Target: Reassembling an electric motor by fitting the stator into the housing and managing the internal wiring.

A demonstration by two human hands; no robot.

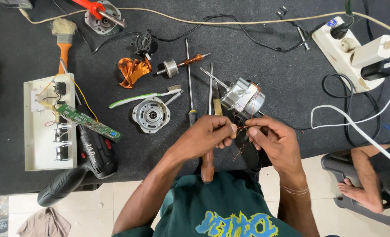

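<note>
Wires (pixel 242 130), thin copper and red strands, run from the motor (pixel 244 97) on the dark worktop (pixel 291 79) down to both hands, which meet just in front of it. The left hand (pixel 208 137) pinches the strand ends between thumb and fingers; the right hand (pixel 272 140) pinches them too, from the other side, fingertips almost touching. More loose strands dangle below the hands.

By the look of it the work is midway: the motor lies stripped, with its end cap (pixel 151 115), rotor (pixel 182 65) and a copper coil (pixel 133 70) apart to the left, none refitted. The leads seem only partly joined, and nothing yet covers them.

Two screwdrivers (pixel 189 83) lie beside the motor, a drill (pixel 83 169) and a circuit board (pixel 89 122) further left.
</note>
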